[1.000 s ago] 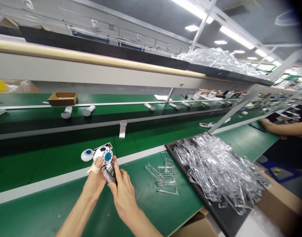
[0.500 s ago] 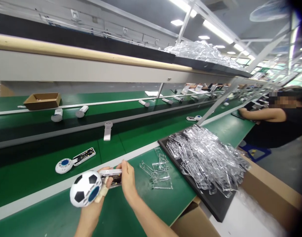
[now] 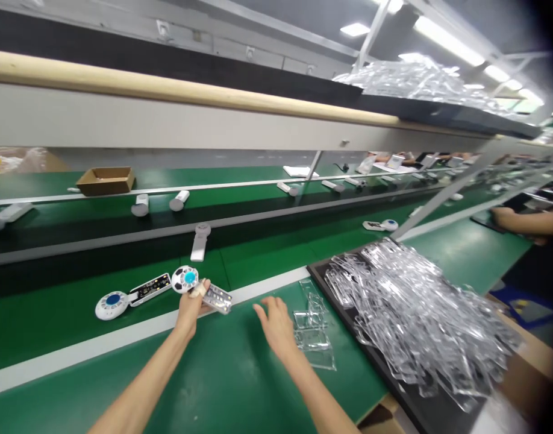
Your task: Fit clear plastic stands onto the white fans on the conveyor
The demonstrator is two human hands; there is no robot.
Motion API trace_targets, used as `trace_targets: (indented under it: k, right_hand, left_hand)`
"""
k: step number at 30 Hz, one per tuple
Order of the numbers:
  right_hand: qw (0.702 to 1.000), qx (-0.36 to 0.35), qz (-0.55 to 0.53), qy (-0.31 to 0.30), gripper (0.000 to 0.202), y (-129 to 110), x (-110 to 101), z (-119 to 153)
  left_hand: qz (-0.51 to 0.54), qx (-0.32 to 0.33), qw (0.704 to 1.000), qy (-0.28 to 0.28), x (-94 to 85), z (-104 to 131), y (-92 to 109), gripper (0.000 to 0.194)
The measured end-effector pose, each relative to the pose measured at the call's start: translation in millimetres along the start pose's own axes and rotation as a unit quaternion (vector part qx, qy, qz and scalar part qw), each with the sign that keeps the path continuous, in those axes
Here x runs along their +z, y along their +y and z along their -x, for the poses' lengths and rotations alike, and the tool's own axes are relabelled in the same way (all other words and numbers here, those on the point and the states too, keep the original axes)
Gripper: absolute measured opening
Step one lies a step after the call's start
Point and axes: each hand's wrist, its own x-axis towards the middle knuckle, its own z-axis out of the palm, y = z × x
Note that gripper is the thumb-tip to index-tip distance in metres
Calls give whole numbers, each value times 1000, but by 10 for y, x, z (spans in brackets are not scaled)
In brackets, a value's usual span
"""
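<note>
My left hand (image 3: 193, 301) is closed round the middle of a device with a round football-patterned head (image 3: 185, 279) and a flat circuit-board handle, held over the white edge strip of the belt. My right hand (image 3: 276, 322) has its fingers apart and holds nothing, just left of some loose clear plastic frames (image 3: 313, 340) on the green table (image 3: 231, 374). Another round-headed device (image 3: 111, 305), its circuit board exposed, lies on the green belt to the left of my left hand.
A black tray (image 3: 319, 274) heaped with clear plastic frames (image 3: 407, 301) stands at the right. White devices (image 3: 199, 244) lie on the belts beyond. A cardboard box (image 3: 105, 181) sits at the back left. At the far right, a person's arm (image 3: 529, 222) reaches over the table.
My left hand has moved forward with the device, toward the belt. My right hand has let go of it, moved right and opened. The camera view has turned left.
</note>
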Motion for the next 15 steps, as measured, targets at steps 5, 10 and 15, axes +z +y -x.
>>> trace_targets:
  k: [5,10,15]
  right_hand:
    - [964,-1,262,-33,16,496,20,1]
    - [972,2,228,-58,18,584,-16,4]
    - [996,31,60,-61,27,601,-249,-19]
  left_hand:
    - [-81,32,993,83,-312,-591,294,30]
    - [-240,97,956,134,-837,-422,605,41]
    - [-454,124,801,369,-1802,-256,791,90]
